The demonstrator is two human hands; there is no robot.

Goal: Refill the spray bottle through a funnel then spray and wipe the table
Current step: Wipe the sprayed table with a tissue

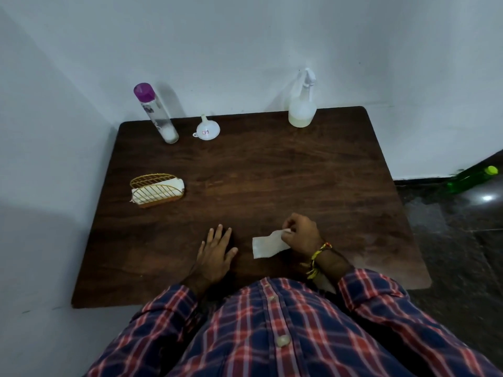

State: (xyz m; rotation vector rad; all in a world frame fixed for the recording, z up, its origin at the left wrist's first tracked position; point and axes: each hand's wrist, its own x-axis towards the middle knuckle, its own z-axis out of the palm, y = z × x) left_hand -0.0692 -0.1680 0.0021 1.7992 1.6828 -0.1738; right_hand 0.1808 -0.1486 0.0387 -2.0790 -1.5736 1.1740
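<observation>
A white spray bottle with a little pale liquid stands at the far right of the dark wooden table. A clear tall bottle with a purple cap stands at the far left, and a small white funnel sits upside down beside it. My right hand pinches a white paper napkin that lies on the table near the front edge. My left hand rests flat on the table to the left of the napkin, fingers straight.
A gold wire napkin holder with white napkins sits on the left side of the table. White walls close the left and far sides. A green bottle lies on the dark floor at the right.
</observation>
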